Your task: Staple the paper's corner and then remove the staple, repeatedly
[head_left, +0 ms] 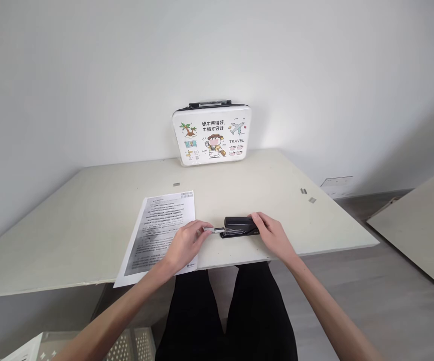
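Note:
A black stapler (pixel 241 226) lies near the table's front edge, its front end facing left. My right hand (pixel 273 234) grips its rear end, thumb and fingers closed round the body. At the stapler's front, my left hand (pixel 187 243) pinches a thin silver metal piece (pixel 209 229) between thumb and fingers. A slim dark part joins or lies between that piece and the stapler; whether it is attached cannot be made out. Under my left hand lies a printed sheet (pixel 156 230), its lower edge overhanging the table.
Against the wall stands a white cartoon case (pixel 212 135) with a black handle. Small grey strips, like staples, lie on the pale table (pixel 69 225): one strip (pixel 176 184) behind the sheet, others (pixel 312 200) at right. A perforated white basket (pixel 121 348) sits below left.

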Action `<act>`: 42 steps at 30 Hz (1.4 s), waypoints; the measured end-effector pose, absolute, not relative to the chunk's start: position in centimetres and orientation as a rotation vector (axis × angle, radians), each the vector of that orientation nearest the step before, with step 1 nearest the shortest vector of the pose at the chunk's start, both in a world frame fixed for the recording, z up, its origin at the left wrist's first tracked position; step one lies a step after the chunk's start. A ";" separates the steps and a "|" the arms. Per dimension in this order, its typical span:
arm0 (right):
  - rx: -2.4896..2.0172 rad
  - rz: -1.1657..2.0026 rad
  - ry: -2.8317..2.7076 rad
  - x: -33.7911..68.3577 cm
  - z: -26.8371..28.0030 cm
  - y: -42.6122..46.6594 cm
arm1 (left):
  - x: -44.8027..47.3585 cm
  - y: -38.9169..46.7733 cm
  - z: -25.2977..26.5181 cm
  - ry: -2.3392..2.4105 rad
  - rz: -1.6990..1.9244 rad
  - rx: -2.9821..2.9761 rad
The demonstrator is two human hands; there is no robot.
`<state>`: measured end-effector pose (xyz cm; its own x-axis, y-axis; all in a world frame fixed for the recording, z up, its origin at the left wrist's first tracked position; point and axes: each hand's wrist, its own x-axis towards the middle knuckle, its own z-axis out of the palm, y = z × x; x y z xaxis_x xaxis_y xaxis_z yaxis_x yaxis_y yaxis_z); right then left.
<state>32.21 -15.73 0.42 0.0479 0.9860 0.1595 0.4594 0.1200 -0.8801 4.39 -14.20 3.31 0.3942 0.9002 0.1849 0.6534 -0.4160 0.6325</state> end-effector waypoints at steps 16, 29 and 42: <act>-1.465 0.776 -1.546 32.1 0.5 -15.9 | 5.2 -14.4 2.8 1.339 0.713 2.396; -1.450 0.793 -1.552 32.2 0.4 -15.8 | 1.9 -13.3 3.2 1.192 0.657 2.327; -1.234 0.824 -1.752 32.7 0.6 -15.6 | 6.2 -8.7 3.4 0.683 0.538 2.423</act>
<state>32.70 -15.62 0.63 -0.1829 0.9508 0.2501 0.4134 0.3052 -0.8579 6.20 -8.71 3.43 0.7897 0.5727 0.2201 0.3481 -0.7137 0.6079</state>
